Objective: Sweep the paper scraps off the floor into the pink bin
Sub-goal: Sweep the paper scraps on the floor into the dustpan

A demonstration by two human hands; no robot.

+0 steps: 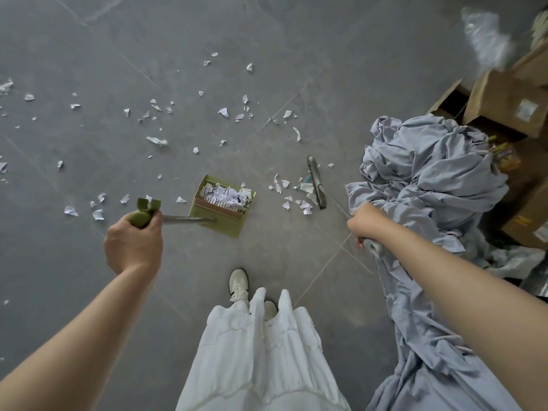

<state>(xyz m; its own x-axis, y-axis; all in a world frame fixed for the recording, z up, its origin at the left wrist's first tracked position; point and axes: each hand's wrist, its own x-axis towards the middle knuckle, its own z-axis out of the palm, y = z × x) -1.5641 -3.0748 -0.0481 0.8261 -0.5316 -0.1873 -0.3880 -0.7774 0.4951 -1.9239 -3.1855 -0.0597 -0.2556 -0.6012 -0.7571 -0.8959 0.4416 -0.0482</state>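
Mid-sweep, the left hand [133,241] grips the dustpan [221,207] handle, the right hand [366,222] the broom [317,182], whose next stroke should push nearby scraps [296,200] panward.

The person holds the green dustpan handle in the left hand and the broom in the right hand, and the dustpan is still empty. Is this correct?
Not quite. In the head view the dustpan already holds paper scraps. The rest is right: left hand on its handle, right hand on the broom.
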